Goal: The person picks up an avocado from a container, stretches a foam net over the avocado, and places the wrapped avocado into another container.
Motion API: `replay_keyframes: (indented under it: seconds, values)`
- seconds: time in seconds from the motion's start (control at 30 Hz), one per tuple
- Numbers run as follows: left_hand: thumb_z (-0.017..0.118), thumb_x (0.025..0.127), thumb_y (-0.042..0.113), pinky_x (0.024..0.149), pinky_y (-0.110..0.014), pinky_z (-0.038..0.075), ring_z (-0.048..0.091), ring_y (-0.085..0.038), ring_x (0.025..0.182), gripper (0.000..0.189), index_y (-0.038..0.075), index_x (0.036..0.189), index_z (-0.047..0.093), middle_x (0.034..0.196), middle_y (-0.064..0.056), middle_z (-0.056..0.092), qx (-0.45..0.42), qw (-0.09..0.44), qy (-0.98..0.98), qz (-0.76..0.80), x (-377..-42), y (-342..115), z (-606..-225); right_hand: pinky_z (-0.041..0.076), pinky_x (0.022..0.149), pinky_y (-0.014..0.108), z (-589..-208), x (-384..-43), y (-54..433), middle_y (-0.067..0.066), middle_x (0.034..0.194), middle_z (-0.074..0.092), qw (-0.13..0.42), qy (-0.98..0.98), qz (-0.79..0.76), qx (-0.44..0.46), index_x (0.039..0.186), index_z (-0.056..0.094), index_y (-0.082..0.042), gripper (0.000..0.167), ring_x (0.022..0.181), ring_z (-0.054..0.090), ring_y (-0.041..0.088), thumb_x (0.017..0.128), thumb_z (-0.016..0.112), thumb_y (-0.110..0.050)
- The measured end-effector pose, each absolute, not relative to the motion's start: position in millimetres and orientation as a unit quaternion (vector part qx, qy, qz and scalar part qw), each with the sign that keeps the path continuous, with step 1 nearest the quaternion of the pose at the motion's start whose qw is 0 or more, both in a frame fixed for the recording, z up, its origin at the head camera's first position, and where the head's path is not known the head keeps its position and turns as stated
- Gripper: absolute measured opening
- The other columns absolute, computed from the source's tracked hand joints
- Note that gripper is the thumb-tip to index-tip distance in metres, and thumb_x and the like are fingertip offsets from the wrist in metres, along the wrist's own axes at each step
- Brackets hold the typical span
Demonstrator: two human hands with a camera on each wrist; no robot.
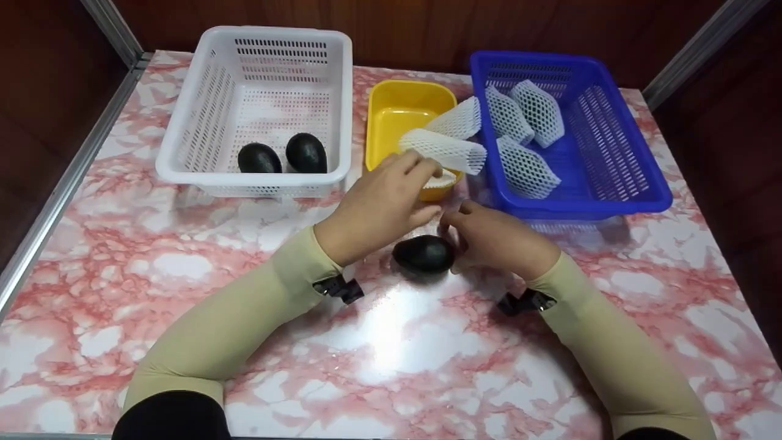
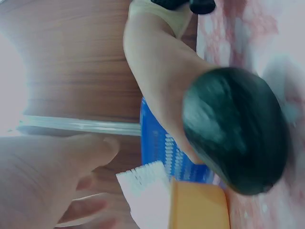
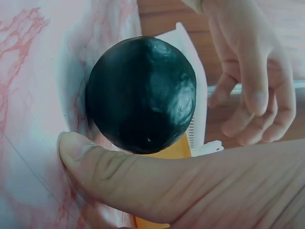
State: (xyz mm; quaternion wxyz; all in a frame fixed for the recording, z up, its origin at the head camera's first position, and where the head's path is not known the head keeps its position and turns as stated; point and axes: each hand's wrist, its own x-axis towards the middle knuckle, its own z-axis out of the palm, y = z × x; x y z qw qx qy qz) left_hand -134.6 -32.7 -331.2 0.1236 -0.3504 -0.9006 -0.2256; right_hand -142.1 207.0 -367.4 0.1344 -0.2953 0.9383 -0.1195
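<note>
A dark avocado [image 1: 421, 254] lies on its side on the table between the two hands. My right hand [image 1: 498, 238] is beside its right end, fingers bent. In the right wrist view, the thumb [image 3: 119, 171] passes just below the avocado [image 3: 143, 95]; whether it touches cannot be told. Over the front of the yellow tub [image 1: 380, 122] hovers my left hand [image 1: 382, 198], its loosely bent fingers close to the white foam net sleeves [image 1: 443, 150]. Seen from the right wrist, the left hand [image 3: 257, 71] holds nothing.
To the back left stands a white basket [image 1: 253, 178] with two avocados [image 1: 306, 153] inside. A blue basket [image 1: 586, 208] at the back right contains several net-wrapped pieces [image 1: 526, 168]. The yellow tub sits between these baskets, with sleeves leaning toward the blue one.
</note>
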Motion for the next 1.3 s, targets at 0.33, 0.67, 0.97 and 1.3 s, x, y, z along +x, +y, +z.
replay_keyframes:
  seconds: [0.33, 0.67, 0.97, 1.3]
  values:
    - [0.082, 0.099, 0.019, 0.115, -0.042, 0.053, 0.063, -0.036, 0.126, 0.054, 0.005, 0.147, 0.061, 0.144, -0.016, 0.063, -0.339, 0.149, -0.894, -0.251, -161, -33, -347, 0.062, 0.085, 0.044, -368, -143, 208, 0.010, 0.114, 0.068, 0.138, 0.939, -0.120, -0.291, 0.113, 0.071, -0.017, 0.044, 0.092, 0.071, 0.027, 0.076, 0.095, -0.014]
    - [0.073, 0.104, 0.013, 0.106, -0.041, 0.059, 0.068, -0.032, 0.114, 0.032, 0.003, 0.134, 0.068, 0.128, -0.014, 0.069, -0.333, 0.122, -0.896, -0.266, -169, -32, -358, 0.061, 0.083, 0.044, -368, -142, 207, 0.010, 0.115, 0.067, 0.144, 0.940, -0.122, -0.285, 0.117, 0.072, -0.017, 0.044, 0.091, 0.070, 0.026, 0.079, 0.093, -0.014]
    - [0.063, 0.109, 0.008, 0.092, -0.037, 0.062, 0.070, -0.030, 0.101, 0.012, 0.002, 0.117, 0.070, 0.111, -0.015, 0.066, -0.331, 0.147, -0.888, -0.283, -170, -32, -361, 0.060, 0.083, 0.043, -369, -142, 207, 0.010, 0.109, 0.067, 0.130, 0.937, -0.109, -0.307, 0.112, 0.071, -0.016, 0.043, 0.089, 0.069, 0.026, 0.077, 0.095, -0.011]
    - [0.061, 0.111, 0.008, 0.094, -0.033, 0.062, 0.069, -0.028, 0.103, 0.014, 0.002, 0.118, 0.071, 0.111, -0.014, 0.066, -0.323, 0.166, -0.879, -0.308, -171, -36, -358, 0.062, 0.083, 0.044, -369, -141, 207, 0.011, 0.112, 0.067, 0.137, 0.938, -0.110, -0.298, 0.114, 0.071, -0.015, 0.045, 0.089, 0.070, 0.026, 0.077, 0.095, -0.009]
